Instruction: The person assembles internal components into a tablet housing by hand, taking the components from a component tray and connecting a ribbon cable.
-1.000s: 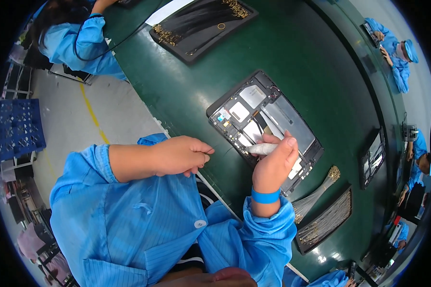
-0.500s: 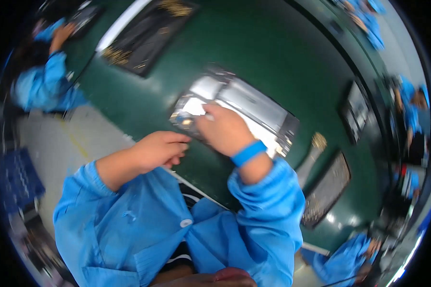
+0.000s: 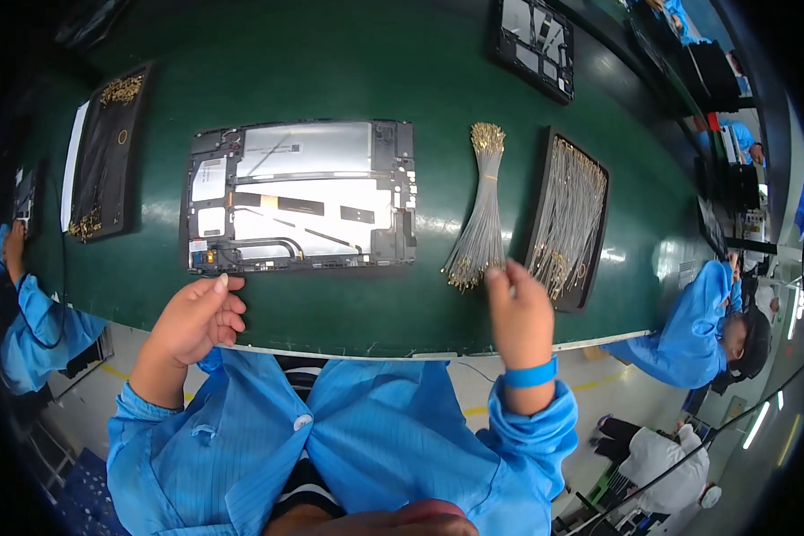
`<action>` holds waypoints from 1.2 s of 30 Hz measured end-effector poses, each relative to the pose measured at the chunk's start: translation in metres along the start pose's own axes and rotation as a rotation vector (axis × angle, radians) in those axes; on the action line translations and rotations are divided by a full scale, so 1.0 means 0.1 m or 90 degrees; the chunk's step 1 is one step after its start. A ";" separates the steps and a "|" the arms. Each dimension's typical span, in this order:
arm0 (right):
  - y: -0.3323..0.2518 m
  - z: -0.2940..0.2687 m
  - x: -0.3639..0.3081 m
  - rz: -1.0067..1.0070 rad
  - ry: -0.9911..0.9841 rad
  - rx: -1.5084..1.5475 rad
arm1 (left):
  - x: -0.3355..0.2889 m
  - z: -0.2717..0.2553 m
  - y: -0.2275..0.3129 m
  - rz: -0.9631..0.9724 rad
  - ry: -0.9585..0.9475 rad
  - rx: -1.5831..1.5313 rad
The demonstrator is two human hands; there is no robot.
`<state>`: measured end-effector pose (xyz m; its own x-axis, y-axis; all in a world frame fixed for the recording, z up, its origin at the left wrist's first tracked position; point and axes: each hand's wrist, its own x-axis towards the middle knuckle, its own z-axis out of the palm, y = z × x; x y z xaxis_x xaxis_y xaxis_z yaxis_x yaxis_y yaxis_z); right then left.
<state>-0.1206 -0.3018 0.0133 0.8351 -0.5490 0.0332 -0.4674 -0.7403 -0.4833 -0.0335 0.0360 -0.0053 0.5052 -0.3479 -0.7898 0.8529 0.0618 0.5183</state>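
An opened tablet lies with its inside up, showing silver battery plates, black flat cables and a dark frame. Just below its near left corner is my left hand, fingers curled in and thumb against the index finger, nothing seen in it. To the right, a bundle of thin grey cables with gold-coloured ends is tied at its middle. My right hand, with a blue wristband, has its closed fingertips at the bundle's near ends; whether a cable is between them is hidden. Beside it, a black tray holds more such cables.
At the left stands a dark tray with gold-ended pieces. Another opened device lies at the far right of the green table. Co-workers in blue sit at the left and right edges; a person in white is behind.
My right hand has left the tablet and moved right to the cable bundle. My left hand stays near the tablet's near left corner. The head view has turned, so the tablet now appears square-on.
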 end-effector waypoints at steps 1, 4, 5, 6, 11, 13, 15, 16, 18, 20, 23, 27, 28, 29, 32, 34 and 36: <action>0.00 0.02 -0.11 0.003 -0.040 -0.037 | 0.00 0.00 0.00 0.004 0.002 0.023; 0.00 0.17 -0.23 -0.026 -0.018 -0.082 | 0.03 0.03 -0.01 0.014 0.002 0.072; 0.00 0.20 -0.21 -0.010 -0.001 -0.075 | 0.04 0.03 -0.02 0.026 0.008 0.088; 0.00 0.22 -0.20 0.006 0.015 -0.068 | 0.04 0.04 -0.03 0.027 0.009 0.089; 0.06 0.08 -0.30 0.073 -0.011 -0.030 | 0.01 0.09 -0.09 0.068 0.037 0.248; 0.06 0.02 -0.32 0.059 0.068 0.005 | -0.03 0.20 -0.06 0.078 0.023 0.339; 0.08 -0.03 -0.31 0.063 0.136 0.030 | -0.07 0.32 -0.01 0.086 0.009 0.431; 0.07 -0.06 -0.29 0.066 0.206 0.057 | -0.09 0.40 0.01 0.096 0.008 0.490; -0.03 -0.19 -0.25 0.054 0.228 0.073 | -0.09 0.47 0.03 0.105 0.011 0.550; -0.07 -0.22 -0.22 0.099 0.165 0.101 | -0.05 0.49 0.02 0.184 -0.024 0.647; -0.24 -0.43 -0.29 0.129 0.184 0.202 | -0.07 0.56 0.04 0.181 -0.039 0.663; -0.67 -0.67 -0.39 -0.178 0.397 0.587 | -0.16 0.60 0.05 0.369 -0.037 0.703; -0.67 -0.60 -0.39 -0.185 0.386 0.596 | -0.20 0.63 0.06 0.520 -0.019 0.753; -0.63 -0.44 -0.37 -0.112 0.184 0.473 | -0.19 0.66 0.07 0.671 0.000 0.803; -0.56 -0.09 -0.39 -0.100 -0.255 0.388 | -0.16 0.79 0.03 1.075 0.024 0.766; -0.71 -0.04 -0.41 -0.096 -0.426 0.408 | -0.19 0.81 0.00 1.007 -0.047 0.847; -0.77 0.04 -0.40 -0.090 -0.583 0.413 | -0.15 0.79 -0.07 0.909 -0.068 0.847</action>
<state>-0.1166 -0.2215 0.0457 0.8916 0.2117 -0.4003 -0.3354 -0.2852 -0.8979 -0.0576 -0.0327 0.0287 0.5697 -0.7397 0.3582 -0.7600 -0.3082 0.5722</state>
